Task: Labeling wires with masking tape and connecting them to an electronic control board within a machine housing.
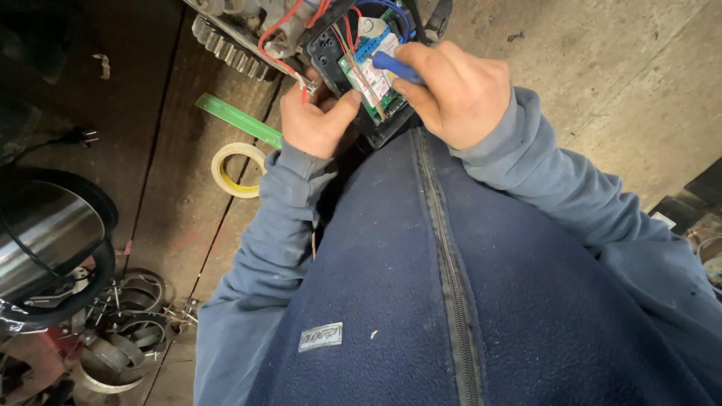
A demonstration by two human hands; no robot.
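A black housing [329,53] with a green circuit board [374,79] and red, blue and white wires stands on a wooden bench close to my chest. My left hand [314,120] holds a red wire end [304,92] by its tip, thumb pressed against the board's edge. My right hand [455,90] is closed around a blue-handled screwdriver [395,68] whose tip points into the board's blue terminal block [370,46]. Grey sleeves and a dark blue zipped fleece fill the lower view.
A toothed metal gear rack [226,46] lies behind the housing. On the bench planks are a green strip [237,119] and a roll of yellowish tape [237,170]. At the left are a shiny metal cylinder [41,233] and several metal clamps [124,331]. Concrete floor lies at right.
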